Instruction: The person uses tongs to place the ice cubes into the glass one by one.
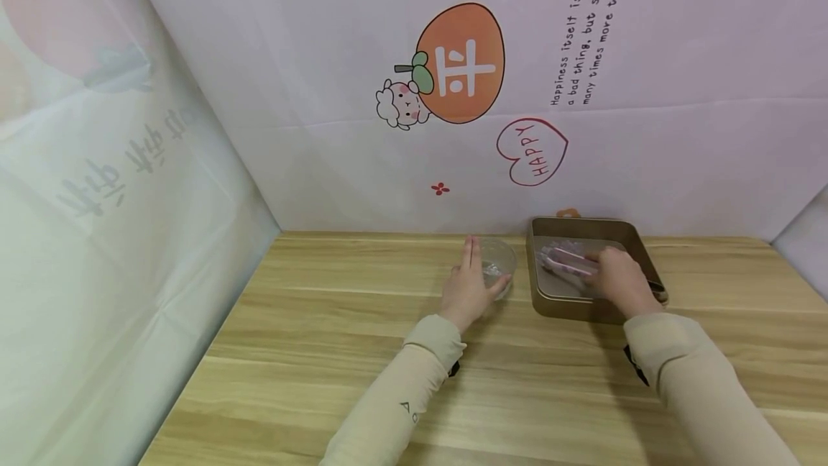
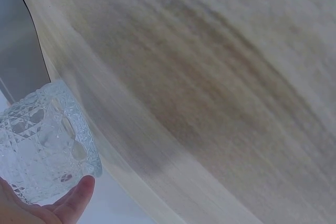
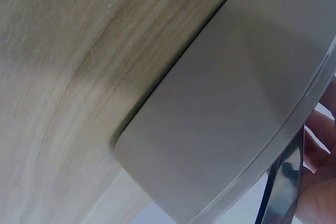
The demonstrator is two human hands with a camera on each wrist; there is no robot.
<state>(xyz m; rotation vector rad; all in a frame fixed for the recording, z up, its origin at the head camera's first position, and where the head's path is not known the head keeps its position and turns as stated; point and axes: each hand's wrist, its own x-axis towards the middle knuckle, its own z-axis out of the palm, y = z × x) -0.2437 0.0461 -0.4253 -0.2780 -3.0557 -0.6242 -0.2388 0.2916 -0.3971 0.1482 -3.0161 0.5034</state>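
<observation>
A clear glass cup (image 1: pixel 497 256) with a cut pattern stands on the table. My left hand (image 1: pixel 467 289) holds it, two fingers along its left side and the thumb at its near right. In the left wrist view the cup (image 2: pixel 44 142) shows its patterned wall beside a fingertip. To its right is a gold-brown metal tin (image 1: pixel 569 308). My right hand (image 1: pixel 619 277) reaches over the tin and grips metal tongs (image 1: pixel 572 262), whose two arms point left inside it. Shiny transparent pieces (image 1: pixel 555 249) lie around the tips; whether the tongs hold one is unclear.
The wooden table (image 1: pixel 310 351) meets a printed white sheet (image 1: pixel 362 178) behind the cup and tin. Another sheet (image 1: pixel 162 236) hangs along the left side. In the right wrist view the tin's outer wall (image 3: pixel 210 119) fills the middle.
</observation>
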